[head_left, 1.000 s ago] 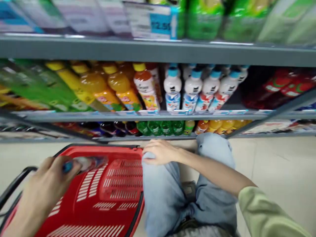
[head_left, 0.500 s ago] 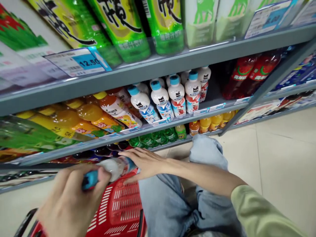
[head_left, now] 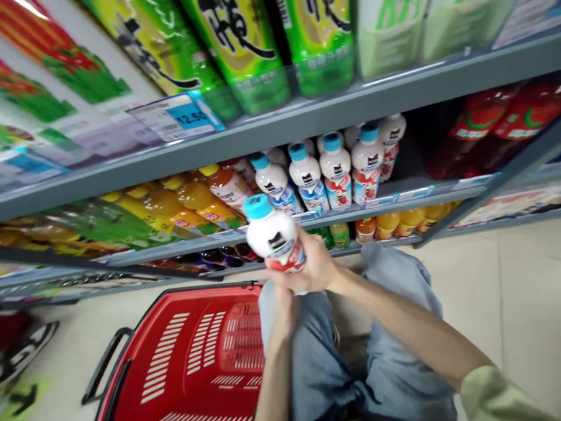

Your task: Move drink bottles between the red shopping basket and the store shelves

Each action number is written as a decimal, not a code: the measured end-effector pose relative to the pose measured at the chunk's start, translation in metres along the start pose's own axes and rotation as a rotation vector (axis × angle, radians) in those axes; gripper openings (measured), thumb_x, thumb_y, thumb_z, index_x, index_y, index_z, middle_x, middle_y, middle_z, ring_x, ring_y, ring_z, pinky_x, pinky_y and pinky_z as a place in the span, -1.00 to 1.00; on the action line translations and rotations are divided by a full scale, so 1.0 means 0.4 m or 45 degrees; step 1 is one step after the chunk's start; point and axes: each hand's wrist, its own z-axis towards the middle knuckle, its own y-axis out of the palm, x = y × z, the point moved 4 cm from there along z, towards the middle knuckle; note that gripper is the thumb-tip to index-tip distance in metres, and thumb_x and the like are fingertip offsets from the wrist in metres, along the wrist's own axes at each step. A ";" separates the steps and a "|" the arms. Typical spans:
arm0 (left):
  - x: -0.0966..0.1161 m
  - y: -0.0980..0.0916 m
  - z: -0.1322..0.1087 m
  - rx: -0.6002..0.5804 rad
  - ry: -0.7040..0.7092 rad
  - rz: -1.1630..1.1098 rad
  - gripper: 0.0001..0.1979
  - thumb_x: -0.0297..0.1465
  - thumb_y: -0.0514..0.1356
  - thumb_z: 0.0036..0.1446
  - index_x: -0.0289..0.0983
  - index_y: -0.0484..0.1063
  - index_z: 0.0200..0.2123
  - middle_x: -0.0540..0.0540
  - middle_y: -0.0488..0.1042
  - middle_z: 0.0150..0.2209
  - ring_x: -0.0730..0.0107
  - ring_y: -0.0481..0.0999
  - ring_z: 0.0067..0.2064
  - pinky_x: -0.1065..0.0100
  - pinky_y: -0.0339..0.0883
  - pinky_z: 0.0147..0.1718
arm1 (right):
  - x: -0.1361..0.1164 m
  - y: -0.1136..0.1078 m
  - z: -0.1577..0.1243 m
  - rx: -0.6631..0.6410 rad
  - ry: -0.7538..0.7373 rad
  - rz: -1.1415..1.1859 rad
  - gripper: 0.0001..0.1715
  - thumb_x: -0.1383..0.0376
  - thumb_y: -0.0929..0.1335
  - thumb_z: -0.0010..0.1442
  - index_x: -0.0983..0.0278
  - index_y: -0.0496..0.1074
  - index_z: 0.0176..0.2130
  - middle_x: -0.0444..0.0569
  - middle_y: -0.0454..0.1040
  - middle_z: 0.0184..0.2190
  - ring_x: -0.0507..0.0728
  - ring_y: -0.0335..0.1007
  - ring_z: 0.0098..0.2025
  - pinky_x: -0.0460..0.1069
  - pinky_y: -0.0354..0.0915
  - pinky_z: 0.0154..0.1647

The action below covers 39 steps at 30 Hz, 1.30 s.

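A white milk-drink bottle with a blue cap and a red-and-blue label is held up in front of the shelves, its cap leaning to the upper left. My right hand is wrapped round its labelled lower body from the right. From below, my left hand holds the bottle near its base, with its fingers partly hidden by the bottle and the other hand. Just behind stands a row of similar bottles on the middle shelf. Under my left forearm lies a red shopping basket on the floor.
A grey shelf edge runs across above the bottles, with large green drink bottles over it. Orange juice bottles fill the middle shelf's left part, red drink bottles its right. My bent knees are close to the lowest shelf.
My left hand has gone from the cap end down to the base. The bottle has risen and turned its label up, and my right hand has closed round it. The view has shifted left.
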 end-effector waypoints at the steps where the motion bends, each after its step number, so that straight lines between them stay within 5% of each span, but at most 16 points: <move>1: -0.021 0.015 -0.028 -0.057 -0.046 0.003 -0.31 0.29 0.15 0.02 -0.17 0.58 -0.14 -0.23 0.61 -0.21 -0.07 0.58 -0.03 0.04 0.52 -0.12 | -0.002 -0.012 0.002 0.060 0.011 0.062 -0.45 0.02 0.51 -0.02 0.25 0.42 -0.12 -0.09 0.60 -0.35 0.11 0.52 -0.38 -0.03 0.38 -0.35; 8: -0.049 0.067 -0.076 -0.320 -0.551 -0.585 -0.29 0.26 0.17 0.06 -0.18 0.49 0.01 -0.30 0.55 0.05 -0.04 0.58 -0.07 -0.01 0.54 -0.20 | 0.008 -0.047 0.014 0.369 0.155 0.203 -0.68 0.08 0.48 0.14 0.22 0.48 -0.20 -0.14 0.58 -0.38 0.05 0.44 -0.41 -0.07 0.34 -0.35; 12: -0.051 0.064 -0.075 -0.312 -0.611 -0.848 -0.37 0.15 0.23 0.12 -0.23 0.49 0.01 -0.26 0.54 0.07 0.03 0.57 -0.04 0.09 0.52 -0.17 | 0.016 -0.033 0.011 0.397 0.143 0.195 -0.74 0.10 0.47 0.18 0.22 0.50 -0.23 -0.15 0.55 -0.43 0.06 0.40 -0.44 -0.07 0.30 -0.37; 21: -0.054 0.040 -0.087 -0.161 -0.598 -0.841 -0.37 0.16 0.25 0.09 -0.15 0.50 0.04 -0.23 0.53 0.10 -0.02 0.54 -0.01 0.12 0.54 -0.26 | 0.035 0.016 -0.002 0.233 0.186 0.244 -0.72 0.11 0.51 0.12 0.23 0.51 -0.25 -0.17 0.54 -0.47 0.05 0.41 -0.47 -0.08 0.30 -0.41; 29: -0.056 0.014 -0.092 0.097 -0.422 -0.682 -0.47 -0.07 0.41 0.00 -0.13 0.33 -0.04 -0.16 0.53 -0.02 0.07 0.56 -0.08 0.13 0.52 -0.25 | 0.053 0.045 0.011 -0.037 0.533 0.737 -0.28 -0.28 0.40 0.10 0.30 0.54 -0.19 -0.01 0.60 -0.39 0.12 0.55 -0.39 -0.07 0.43 -0.47; 32: -0.051 0.008 -0.093 0.242 -0.300 -0.462 -0.46 -0.22 0.48 -0.09 -0.11 0.26 -0.12 -0.11 0.48 -0.05 0.10 0.55 -0.07 0.10 0.52 -0.18 | 0.040 0.038 0.031 0.074 0.547 1.011 -0.20 -0.37 0.34 0.07 0.26 0.53 -0.16 -0.02 0.60 -0.41 0.16 0.59 -0.36 -0.04 0.48 -0.46; 39: 0.000 -0.009 -0.108 0.540 0.537 0.139 -0.47 -0.51 0.40 -0.02 -0.10 0.23 -0.06 -0.10 0.34 0.04 0.22 0.50 0.07 0.07 0.47 0.02 | 0.059 -0.027 0.059 0.395 0.683 1.299 -0.27 -0.33 0.26 0.19 0.25 0.50 -0.22 -0.01 0.64 -0.29 0.13 0.60 -0.37 0.03 0.55 -0.37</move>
